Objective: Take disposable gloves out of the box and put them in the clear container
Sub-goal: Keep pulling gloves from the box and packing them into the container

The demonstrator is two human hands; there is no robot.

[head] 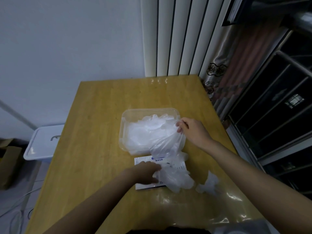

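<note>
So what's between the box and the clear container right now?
Head view: a glove pinched by the right hand stretches across that gap, from the clear container down to the box.

Blue print on the box [141, 160] is too blurred to read.

A wooden table [101, 124] was seen at the centre in dim light, with glare caught on its glossy top at 5 o'clock. A plain pale wall [67, 39] was spread from 9 to 12 o'clock. A white ribbed radiator [177, 39] was set behind the table at 1 o'clock, with a patterned curtain [236, 73] beside it. Dark window frames [278, 98] were seen at 3 o'clock. A white lidded tub [43, 142], a cardboard box [8, 162] and loose cables [16, 208] were found at 8 o'clock.
</note>
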